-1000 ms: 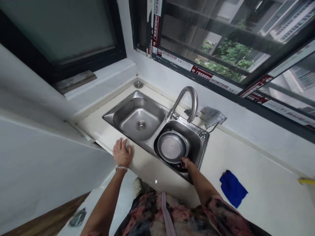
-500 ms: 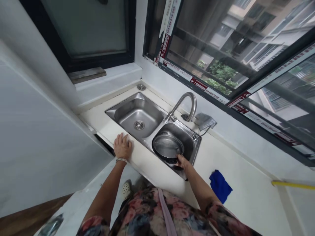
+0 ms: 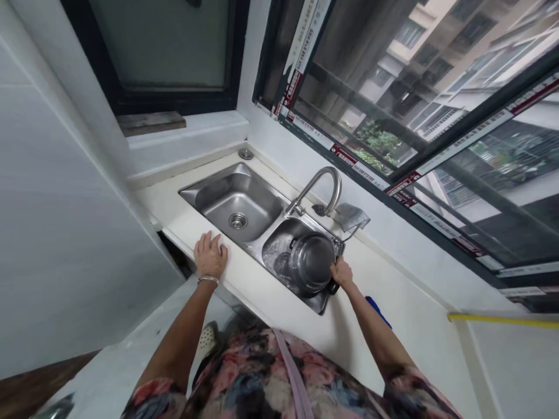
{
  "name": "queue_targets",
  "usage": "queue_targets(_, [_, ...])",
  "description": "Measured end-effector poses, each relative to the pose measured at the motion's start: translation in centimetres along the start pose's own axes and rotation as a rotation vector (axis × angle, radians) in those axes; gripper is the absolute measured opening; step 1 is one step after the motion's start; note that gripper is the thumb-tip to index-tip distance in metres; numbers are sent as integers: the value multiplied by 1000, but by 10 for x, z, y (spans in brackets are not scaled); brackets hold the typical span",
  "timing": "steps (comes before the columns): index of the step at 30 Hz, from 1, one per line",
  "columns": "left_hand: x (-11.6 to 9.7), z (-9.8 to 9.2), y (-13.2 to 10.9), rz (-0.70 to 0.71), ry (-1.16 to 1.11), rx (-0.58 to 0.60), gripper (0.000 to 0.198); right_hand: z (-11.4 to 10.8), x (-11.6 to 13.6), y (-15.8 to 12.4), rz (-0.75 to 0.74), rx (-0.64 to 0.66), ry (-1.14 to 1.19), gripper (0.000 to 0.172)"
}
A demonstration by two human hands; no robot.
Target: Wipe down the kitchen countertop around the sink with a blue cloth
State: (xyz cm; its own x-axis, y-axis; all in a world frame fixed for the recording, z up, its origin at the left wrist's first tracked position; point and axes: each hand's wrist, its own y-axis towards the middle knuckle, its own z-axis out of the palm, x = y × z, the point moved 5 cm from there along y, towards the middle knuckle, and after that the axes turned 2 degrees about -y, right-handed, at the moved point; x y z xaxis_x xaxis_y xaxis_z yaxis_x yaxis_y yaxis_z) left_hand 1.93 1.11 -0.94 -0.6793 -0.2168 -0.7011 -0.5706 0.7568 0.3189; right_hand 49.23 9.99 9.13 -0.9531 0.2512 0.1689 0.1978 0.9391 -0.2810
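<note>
In the right sink basin [image 3: 271, 241], a metal pot [image 3: 312, 262] with dark handles sits tipped over toward the left. My right hand [image 3: 343, 272] is closed on the pot's handle at the basin's right edge. Water and froth show on the basin floor to the left of the pot. My left hand [image 3: 210, 256], a bracelet at its wrist, lies on the front of the white countertop [image 3: 244, 285] with fingers spread, holding nothing.
The left basin [image 3: 244, 201] has a round drain. A curved faucet [image 3: 327, 174] rises behind the divider, with a grey packet [image 3: 351, 216] beside it. My right forearm partly covers a blue cloth [image 3: 378, 311]. A yellow pipe [image 3: 502, 319] runs along the right wall.
My right hand has moved right and slightly up, tipping the pot over from upright. Water now shows on the basin floor. My left hand stays on the counter.
</note>
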Motion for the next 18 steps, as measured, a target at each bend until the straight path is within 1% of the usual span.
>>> queue_targets(4, [3, 2, 1, 19, 2, -24, 47, -20, -3, -21, -60, -150, -194, 65])
queue_targets(6, [4, 3, 2, 27, 1, -21, 47, -26, -7, -31, -116, -238, -313, 69])
queue_targets(8, [4, 3, 3, 25, -1, -16, 47, -28, -15, -40, -165, -310, -377, 70])
queue_targets(11, [4, 2, 4, 16, 6, -13, 48, -27, -33, -48, -248, -402, -380, 71])
queue_targets(14, [2, 1, 5, 17, 37, -4, 48, -22, -49, -53, -306, -478, -317, 68])
queue_targets(16, [1, 0, 5, 25, 55, 3, 49, -18, -58, -55, -295, -515, -250, 67])
queue_targets(18, [-1, -2, 5, 47, 67, -1, 49, -13, -65, -56, -239, -530, -172, 69])
